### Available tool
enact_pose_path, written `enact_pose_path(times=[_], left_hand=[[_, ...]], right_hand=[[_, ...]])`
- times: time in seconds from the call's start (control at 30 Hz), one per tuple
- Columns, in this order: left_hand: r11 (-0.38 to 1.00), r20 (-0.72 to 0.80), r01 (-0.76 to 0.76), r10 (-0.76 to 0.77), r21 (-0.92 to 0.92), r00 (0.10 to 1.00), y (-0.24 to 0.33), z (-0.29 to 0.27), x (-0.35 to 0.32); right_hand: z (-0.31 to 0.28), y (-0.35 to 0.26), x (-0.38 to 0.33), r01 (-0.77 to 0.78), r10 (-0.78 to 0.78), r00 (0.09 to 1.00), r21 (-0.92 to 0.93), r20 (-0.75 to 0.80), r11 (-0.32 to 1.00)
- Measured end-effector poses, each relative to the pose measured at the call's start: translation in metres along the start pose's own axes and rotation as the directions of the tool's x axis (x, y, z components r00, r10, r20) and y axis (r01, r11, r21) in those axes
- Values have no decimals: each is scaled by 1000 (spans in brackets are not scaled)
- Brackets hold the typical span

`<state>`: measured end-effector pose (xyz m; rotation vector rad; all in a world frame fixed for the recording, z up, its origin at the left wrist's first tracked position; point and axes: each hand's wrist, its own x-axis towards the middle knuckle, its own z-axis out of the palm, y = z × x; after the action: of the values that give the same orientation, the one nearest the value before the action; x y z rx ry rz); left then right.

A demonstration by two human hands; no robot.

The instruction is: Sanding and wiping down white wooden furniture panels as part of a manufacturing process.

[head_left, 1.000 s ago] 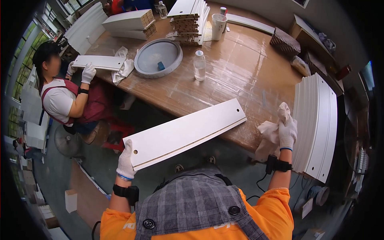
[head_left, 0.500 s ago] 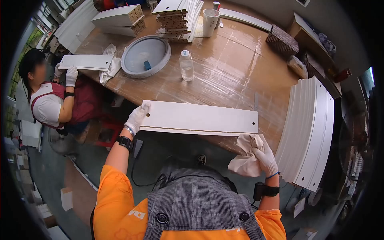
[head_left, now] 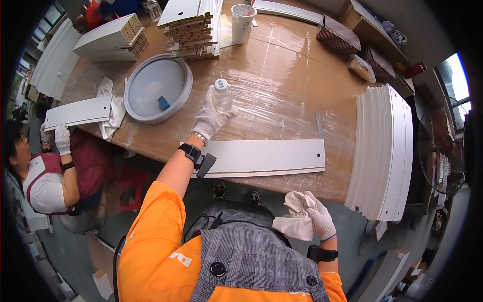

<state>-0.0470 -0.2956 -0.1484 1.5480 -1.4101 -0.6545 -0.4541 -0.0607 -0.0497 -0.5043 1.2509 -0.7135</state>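
Observation:
My gloved left hand is wrapped round a clear bottle with a white cap, which stands upright at the middle of the table. Beneath my left forearm lies a white panel along the table's near edge; my arm hides its left end. In my gloved right hand is a crumpled off-white cloth, held in front of the table edge, apart from the panel. A thin metal ruler-like strip lies beyond the panel's right end.
A round grey tray with a blue block stands left. White panels are stacked at the right and the back, near a white cup. On the left, a gloved co-worker holds another panel.
My left hand has let go of the panel's left end, reached forward and taken hold of the bottle. The panel now rests on the table. My right hand with the cloth has drawn back.

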Motion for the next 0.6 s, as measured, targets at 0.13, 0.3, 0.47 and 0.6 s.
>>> enact_pose_path(times=[0.13,0.3,0.47,0.6], left_hand=[[983,153,-87,113,-164,982,-10,11,19],[972,454,-168,225,-161,862,35,-20,9],[679,737,-441,-223,587,638,96,-50,-38],[529,748,-565,-230,633,623,117,-37,-59]], right_hand=[[17,14,-16,31,-24,996,83,-90,996],[24,27,-24,69,-48,988,144,-148,987],[23,30,-13,124,-103,982,127,-160,984],[12,27,-3,122,-117,985,28,-130,992]])
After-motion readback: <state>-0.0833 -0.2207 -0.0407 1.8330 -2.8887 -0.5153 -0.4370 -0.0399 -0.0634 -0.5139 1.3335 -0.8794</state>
